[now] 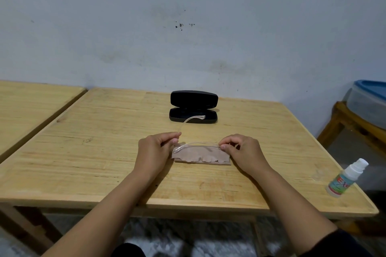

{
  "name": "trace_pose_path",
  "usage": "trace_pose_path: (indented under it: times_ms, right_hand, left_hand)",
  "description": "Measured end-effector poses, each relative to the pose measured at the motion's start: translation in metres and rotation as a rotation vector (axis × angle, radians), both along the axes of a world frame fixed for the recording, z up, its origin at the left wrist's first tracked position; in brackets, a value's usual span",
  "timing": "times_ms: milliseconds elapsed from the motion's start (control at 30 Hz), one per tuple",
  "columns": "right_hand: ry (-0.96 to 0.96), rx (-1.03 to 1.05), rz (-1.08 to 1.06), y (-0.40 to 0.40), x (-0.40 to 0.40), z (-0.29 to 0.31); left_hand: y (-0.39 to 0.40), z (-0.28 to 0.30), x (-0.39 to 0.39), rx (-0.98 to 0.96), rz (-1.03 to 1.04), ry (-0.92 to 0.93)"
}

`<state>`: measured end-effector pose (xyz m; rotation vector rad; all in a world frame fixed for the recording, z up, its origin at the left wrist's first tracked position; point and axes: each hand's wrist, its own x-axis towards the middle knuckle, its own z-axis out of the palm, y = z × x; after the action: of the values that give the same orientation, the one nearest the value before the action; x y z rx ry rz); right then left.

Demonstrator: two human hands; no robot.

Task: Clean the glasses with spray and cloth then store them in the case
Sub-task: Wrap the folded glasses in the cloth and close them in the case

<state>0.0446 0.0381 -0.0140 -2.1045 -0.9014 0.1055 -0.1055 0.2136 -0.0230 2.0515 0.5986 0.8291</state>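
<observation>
Clear-framed glasses (196,144) are held between both hands just above a beige cloth (200,155) that lies flat on the wooden table (104,152). My left hand (155,148) pinches the left hinge, and one temple arm sticks out toward the case. My right hand (240,148) pinches the right end, where the other temple lies folded along the frame. A black glasses case (193,107) stands open behind them, its lid upright. A small white spray bottle (345,178) stands at the table's right edge.
A second wooden table (31,106) adjoins on the left. A clear bin with a blue lid (369,100) rests on a wooden stand at the right. A pale wall rises right behind the table.
</observation>
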Motion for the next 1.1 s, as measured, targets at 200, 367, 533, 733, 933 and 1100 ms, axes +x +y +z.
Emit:
trace_pose_path:
  times_ms: [200, 367, 533, 733, 933, 1100]
  right_hand:
    - [0.127, 0.052, -0.036, -0.001, 0.001, -0.003]
    - [0.273, 0.124, -0.054, -0.002, 0.004, -0.002]
    - [0.366, 0.189, -0.037, -0.005, 0.005, 0.002]
    - [0.378, 0.178, -0.022, -0.009, 0.001, 0.01]
    - [0.216, -0.022, 0.009, -0.006, -0.005, 0.011]
    - [0.194, 0.024, -0.015, -0.001, -0.003, 0.01]
  left_hand:
    - [0.008, 0.001, -0.001, 0.311, -0.124, 0.025]
    - [0.006, 0.01, -0.002, 0.613, -0.243, 0.204]
    - [0.003, 0.014, 0.001, 0.701, -0.31, 0.358]
    - [0.008, 0.004, 0.005, 0.397, -0.195, 0.244]
    - [0.003, 0.005, 0.003, 0.241, -0.138, 0.171]
    - [0.004, 0.008, 0.006, 0.219, -0.12, 0.144]
